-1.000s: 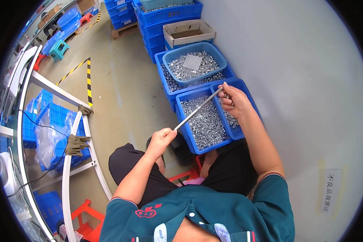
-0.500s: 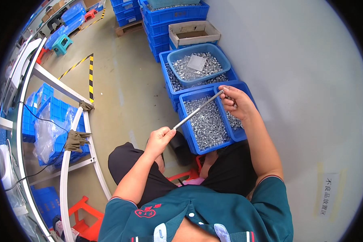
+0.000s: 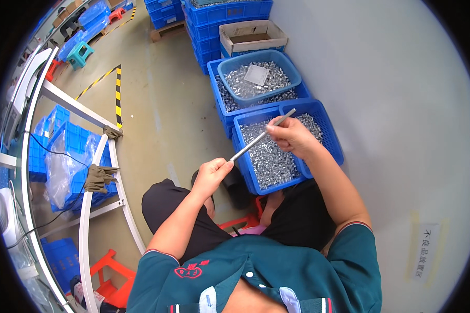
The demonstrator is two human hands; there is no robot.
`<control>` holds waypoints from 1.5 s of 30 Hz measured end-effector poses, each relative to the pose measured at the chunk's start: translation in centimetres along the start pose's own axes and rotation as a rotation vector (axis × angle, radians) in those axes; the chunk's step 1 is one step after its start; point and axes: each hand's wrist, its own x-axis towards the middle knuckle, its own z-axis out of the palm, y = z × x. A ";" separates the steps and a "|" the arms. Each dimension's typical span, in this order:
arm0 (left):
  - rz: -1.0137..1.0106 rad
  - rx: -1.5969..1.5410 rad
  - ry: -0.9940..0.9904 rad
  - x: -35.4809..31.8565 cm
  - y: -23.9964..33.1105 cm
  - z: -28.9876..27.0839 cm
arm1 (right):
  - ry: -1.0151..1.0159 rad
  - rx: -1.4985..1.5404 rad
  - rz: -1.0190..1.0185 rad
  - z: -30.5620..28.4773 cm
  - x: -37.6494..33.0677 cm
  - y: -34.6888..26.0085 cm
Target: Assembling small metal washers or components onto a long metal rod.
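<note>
A thin metal rod [image 3: 260,136] slants between both my hands. My left hand [image 3: 212,173] is closed around its lower end, above my knee. My right hand [image 3: 292,135] pinches it near the upper end, over a blue crate [image 3: 245,172] full of small shiny metal parts [image 3: 269,156]. A second blue crate [image 3: 326,130] of the same parts sits just right of it, partly hidden by my right forearm.
Behind stands another blue crate [image 3: 216,88] holding a blue basin [image 3: 292,78] of metal parts, then a cardboard box [image 3: 253,36] and stacked blue crates. A grey wall runs along the right. A white frame [image 3: 96,177] with rags and blue bins is on the left.
The rod's upper end has risen slightly with my right hand above the crate; my left hand stays closed on the lower end. The view has shifted a little.
</note>
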 end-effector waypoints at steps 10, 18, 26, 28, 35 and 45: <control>-0.031 -0.118 0.004 0.4 -0.4 -0.5 | 0.132 0.585 0.155 -3.6 1.4 -0.1; -0.057 -0.139 0.008 0.3 -0.2 -0.8 | 0.191 0.302 0.231 -4.3 2.5 0.3; -0.003 -0.047 0.017 0.1 -0.4 -0.7 | 0.124 0.377 0.008 -4.2 1.2 -0.6; 0.000 -0.022 0.016 0.0 -0.3 -0.7 | 0.087 0.379 -0.025 -4.4 1.0 -0.7; -0.001 0.021 0.009 -0.2 -0.3 -0.7 | 0.049 0.477 -0.107 -4.2 0.0 -1.4; 0.016 0.023 0.007 -0.1 -0.7 -0.7 | 0.025 0.392 -0.104 -4.8 0.0 -1.4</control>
